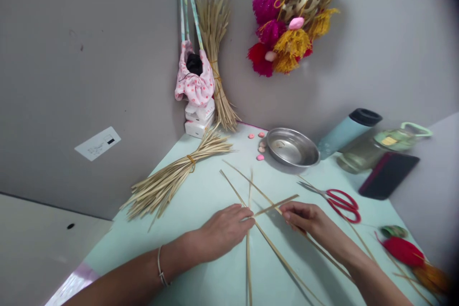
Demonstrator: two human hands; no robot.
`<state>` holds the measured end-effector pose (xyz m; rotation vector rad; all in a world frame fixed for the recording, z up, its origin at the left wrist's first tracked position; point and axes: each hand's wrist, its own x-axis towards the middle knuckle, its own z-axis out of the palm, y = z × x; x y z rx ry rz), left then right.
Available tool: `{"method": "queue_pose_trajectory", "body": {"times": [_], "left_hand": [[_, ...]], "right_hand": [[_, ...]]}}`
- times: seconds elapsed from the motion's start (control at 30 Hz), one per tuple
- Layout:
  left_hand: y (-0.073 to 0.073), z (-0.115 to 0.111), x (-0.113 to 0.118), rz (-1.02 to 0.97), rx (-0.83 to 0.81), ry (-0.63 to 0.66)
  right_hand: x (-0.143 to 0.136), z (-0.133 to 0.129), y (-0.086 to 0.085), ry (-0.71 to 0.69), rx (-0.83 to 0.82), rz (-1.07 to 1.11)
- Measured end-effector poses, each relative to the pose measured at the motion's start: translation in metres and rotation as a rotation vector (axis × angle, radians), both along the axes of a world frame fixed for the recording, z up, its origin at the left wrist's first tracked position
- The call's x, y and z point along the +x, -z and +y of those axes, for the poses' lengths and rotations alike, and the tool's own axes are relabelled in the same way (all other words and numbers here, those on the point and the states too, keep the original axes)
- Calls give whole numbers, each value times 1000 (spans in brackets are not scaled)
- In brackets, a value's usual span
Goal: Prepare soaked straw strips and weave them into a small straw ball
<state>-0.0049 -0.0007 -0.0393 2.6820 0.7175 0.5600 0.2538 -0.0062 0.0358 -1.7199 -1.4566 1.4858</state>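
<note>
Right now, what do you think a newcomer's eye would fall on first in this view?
Most likely the magenta, red and orange tassels, hanging against the grey wall at upper right of centre. Next might be the red-handled scissors, lying open beyond the right hand. Then the pale strips, crossing at the left hand's fingers over the mint-coloured table.

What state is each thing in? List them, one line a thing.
Left hand: fingertips on the crossed strips
Right hand: pinching a long strip
Scissors: lying down
Near bundle: tied, lying down
Far bundle: tied, upright
Steel bowl: upright, uncovered
Blue flask: upright, lid on
Green bottle: upright, lid on
Phone: propped up, screen dark
Pink pouch: hanging, open at top
</note>
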Motion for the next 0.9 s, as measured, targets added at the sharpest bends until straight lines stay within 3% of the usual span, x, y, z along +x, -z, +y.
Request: {"method": "queue_pose_trajectory", "body": {"times": [0.2,0.43,0.67,0.8,0.9], "left_hand": [[0,0,0,5,-12,-2],[-3,0,0,0,-11,3],[-3,0,0,-3,1,4],[0,2,1,6,-25,3],[0,3,2,5,-68,-2]], "right_hand": [[5,-8,9,117,50,37],[-7,-13,19,-90,-27,-9],[-29,-21,28,-156,-74,-21],[-36,-29,32,-152,-11,-88],[-36,-35,29,-196,158,-222]]}}
